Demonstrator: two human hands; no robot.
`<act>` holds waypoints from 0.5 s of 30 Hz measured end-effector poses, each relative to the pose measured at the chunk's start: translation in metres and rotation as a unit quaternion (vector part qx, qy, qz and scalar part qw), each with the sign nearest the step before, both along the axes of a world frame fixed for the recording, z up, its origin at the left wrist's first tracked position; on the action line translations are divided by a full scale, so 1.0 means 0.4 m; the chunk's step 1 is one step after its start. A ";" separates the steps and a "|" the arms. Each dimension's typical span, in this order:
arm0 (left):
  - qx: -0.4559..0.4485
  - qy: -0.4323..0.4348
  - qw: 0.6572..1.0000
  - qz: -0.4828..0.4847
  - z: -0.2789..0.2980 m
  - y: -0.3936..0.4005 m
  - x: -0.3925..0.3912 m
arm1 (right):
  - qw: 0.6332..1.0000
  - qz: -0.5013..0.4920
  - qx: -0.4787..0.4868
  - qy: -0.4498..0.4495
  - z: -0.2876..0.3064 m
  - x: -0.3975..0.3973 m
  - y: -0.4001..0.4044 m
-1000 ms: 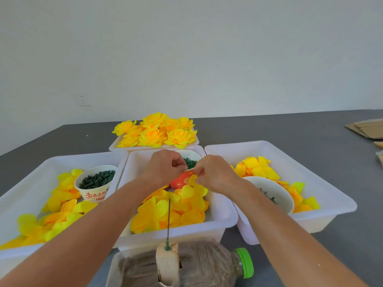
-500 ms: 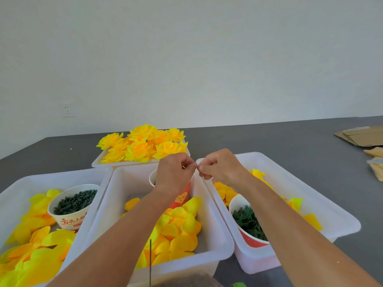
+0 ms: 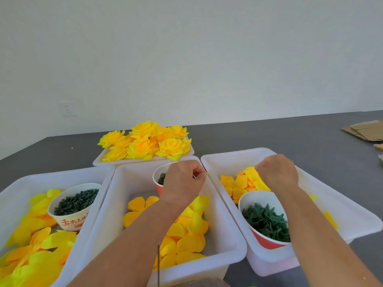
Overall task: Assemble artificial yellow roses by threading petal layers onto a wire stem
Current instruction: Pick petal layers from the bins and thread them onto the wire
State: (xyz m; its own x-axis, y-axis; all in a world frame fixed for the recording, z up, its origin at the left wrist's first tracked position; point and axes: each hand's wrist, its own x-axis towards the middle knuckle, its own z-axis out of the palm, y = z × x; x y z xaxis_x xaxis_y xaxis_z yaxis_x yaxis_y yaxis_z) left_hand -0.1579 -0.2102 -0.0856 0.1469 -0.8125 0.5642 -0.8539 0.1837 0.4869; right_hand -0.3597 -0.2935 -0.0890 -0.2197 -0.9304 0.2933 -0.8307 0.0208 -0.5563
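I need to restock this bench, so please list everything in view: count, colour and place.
White plastic bins: three, in a front row.
White plastic tray: one, behind, holding finished yellow fabric roses.
Loose yellow-orange fabric petal layers: many, in all three bins.
Paper cups: three, one per bin, with dark green parts.
Thin dark wire stem: one, upright at bottom centre.
Brown cardboard pieces: far right on the grey table.
White wall socket: one, left wall.
Left hand: pinched shut over the middle bin.
Right hand: on petals in the right bin.

head-worn, forward-down, seemingly close over bins (image 3: 180, 264)
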 end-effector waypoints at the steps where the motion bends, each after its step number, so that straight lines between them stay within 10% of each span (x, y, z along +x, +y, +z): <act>1: 0.004 -0.003 1.000 -0.001 -0.001 0.001 0.000 | 0.999 -0.013 0.034 0.027 -0.003 -0.001 -0.001; 15: 0.025 -0.033 0.999 -0.027 -0.006 0.005 -0.012 | 0.987 0.022 0.153 0.051 -0.018 0.027 0.020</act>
State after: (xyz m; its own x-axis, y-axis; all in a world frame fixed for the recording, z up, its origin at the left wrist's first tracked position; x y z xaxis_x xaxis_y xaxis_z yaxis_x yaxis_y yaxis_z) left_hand -0.1627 -0.2082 -0.0881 0.0660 -0.8455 0.5299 -0.8738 0.2074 0.4398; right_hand -0.3487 -0.2857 -0.0962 -0.1613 -0.9868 0.0153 -0.8855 0.1379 -0.4438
